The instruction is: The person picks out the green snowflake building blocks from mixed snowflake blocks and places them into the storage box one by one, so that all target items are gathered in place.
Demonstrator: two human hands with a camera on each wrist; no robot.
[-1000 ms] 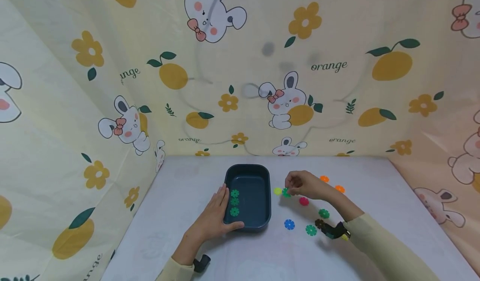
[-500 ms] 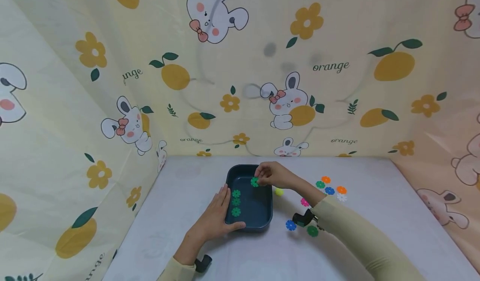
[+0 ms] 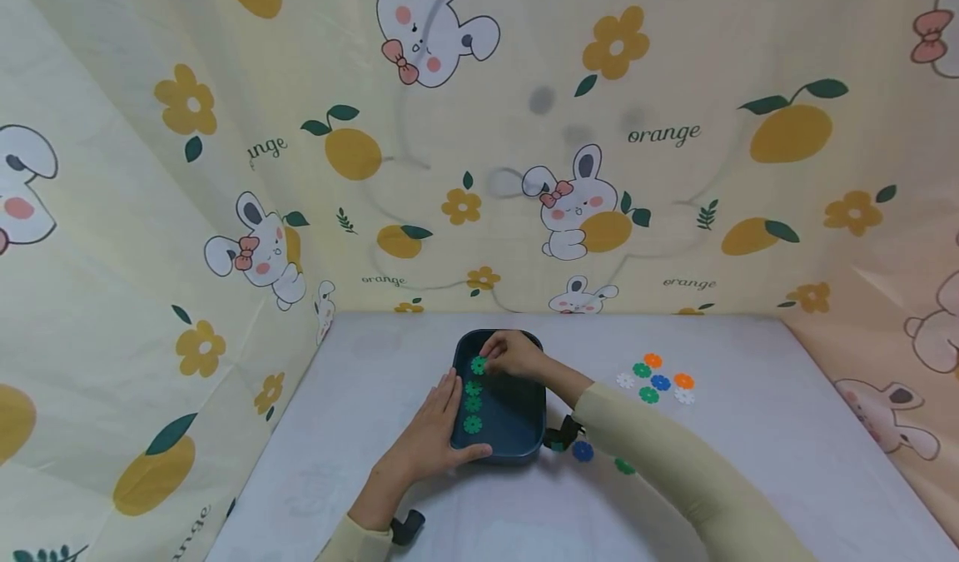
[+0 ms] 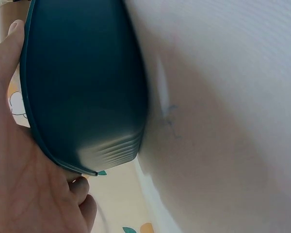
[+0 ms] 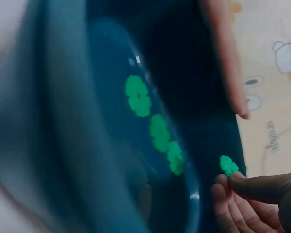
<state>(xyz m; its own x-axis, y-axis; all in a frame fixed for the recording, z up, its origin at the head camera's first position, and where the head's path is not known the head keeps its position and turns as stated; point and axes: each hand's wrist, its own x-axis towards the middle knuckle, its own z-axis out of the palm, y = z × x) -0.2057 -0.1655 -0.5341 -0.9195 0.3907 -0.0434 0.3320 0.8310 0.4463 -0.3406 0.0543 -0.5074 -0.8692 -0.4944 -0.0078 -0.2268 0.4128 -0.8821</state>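
Soft light glosses a dark teal, rectangular plastic tray (image 4: 87, 82); shadow dims a flat white tabletop (image 4: 218, 116) toward 4 o'clock in the left-wrist view; the right-wrist view blurs at 9 o'clock.

The head view's bottom cuts off the tabletop (image 3: 337, 462) at its near edge, toward which the right sleeve (image 3: 689, 462) partly hides a green disc (image 3: 623, 465). The right hand (image 3: 515, 355) covers part of the tray (image 3: 517, 416), whose nearest wall blurs in the right wrist view.
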